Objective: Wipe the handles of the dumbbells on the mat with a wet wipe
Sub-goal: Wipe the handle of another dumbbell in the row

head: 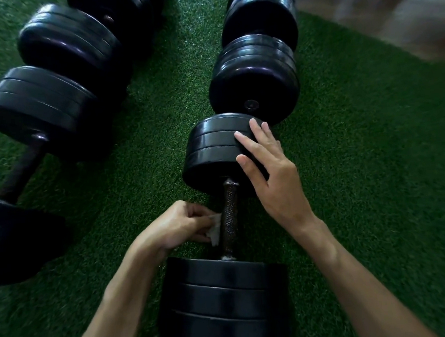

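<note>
Dumbbell (pixel 229 207) lying mid-frame on green mat (pixel 359 160): your left hand (pixel 179 227) is pinching a soft wet wipe (pixel 216 228) against its rough, rigid handle (pixel 229 220); your right hand (pixel 271 170), fingers straight, is steadying the heavy upper weight (pixel 212 153).

black dumbbell (pixel 226 220) lies on green mat (pixel 359 173), crumpled wipe (pixel 216 230) against handle (pixel 229 220).

- A green, grass-textured artificial turf mat (pixel 359 160) is seen, flecked with lighter green.
- Glossy black round weight plates (pixel 216 153) are seen on the nearest dumbbell.
- A dark brownish-black metal handle (pixel 229 220) is marked with a fine cross-hatched knurl pattern.
- A crumpled white wet wipe (pixel 215 230) is shown against that handle.
- A pale tan floor (pixel 363 11) is seen beyond the mat, blurred.
</note>
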`<state>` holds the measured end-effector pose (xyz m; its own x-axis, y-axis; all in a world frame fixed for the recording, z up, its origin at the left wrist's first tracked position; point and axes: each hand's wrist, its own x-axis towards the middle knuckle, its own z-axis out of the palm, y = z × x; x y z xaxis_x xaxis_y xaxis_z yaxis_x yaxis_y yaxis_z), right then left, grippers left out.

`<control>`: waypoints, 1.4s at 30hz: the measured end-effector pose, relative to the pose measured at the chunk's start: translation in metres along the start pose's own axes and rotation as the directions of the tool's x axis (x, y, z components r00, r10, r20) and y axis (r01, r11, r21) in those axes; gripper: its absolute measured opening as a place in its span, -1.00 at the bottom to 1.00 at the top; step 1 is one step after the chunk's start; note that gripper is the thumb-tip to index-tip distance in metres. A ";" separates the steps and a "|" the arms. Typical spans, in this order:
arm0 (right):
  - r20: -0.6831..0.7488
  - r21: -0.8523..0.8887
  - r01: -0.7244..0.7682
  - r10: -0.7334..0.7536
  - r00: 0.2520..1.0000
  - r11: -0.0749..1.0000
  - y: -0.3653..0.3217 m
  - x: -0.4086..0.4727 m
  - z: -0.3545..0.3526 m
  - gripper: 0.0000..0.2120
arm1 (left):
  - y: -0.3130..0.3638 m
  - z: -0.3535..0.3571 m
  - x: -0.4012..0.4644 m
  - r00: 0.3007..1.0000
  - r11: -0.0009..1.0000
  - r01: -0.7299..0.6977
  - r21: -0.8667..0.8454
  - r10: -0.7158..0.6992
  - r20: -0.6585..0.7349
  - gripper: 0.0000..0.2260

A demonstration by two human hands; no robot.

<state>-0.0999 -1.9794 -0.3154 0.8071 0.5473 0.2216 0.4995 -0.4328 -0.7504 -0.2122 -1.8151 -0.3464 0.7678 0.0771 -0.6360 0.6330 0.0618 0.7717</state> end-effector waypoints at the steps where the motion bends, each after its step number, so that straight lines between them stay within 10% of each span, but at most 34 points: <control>1: -0.005 0.000 0.002 -0.002 1.000 1.000 0.000 0.000 0.000 -0.60 | 0.000 0.001 0.000 1.000 1.000 0.000 0.009 0.000 -0.004 -0.89; 42: -0.039 0.013 0.021 -0.020 0.999 1.000 0.004 -0.003 0.005 -0.60 | 0.024 -0.014 -0.022 0.963 0.826 -0.131 0.548 -0.025 0.268 -0.81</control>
<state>-0.1020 -1.9795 -0.3227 0.8085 0.5275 0.2608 0.5119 -0.4118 -0.7539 -0.2156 -1.8013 -0.3140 0.7505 -0.1940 -0.6318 0.4761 -0.5043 0.7204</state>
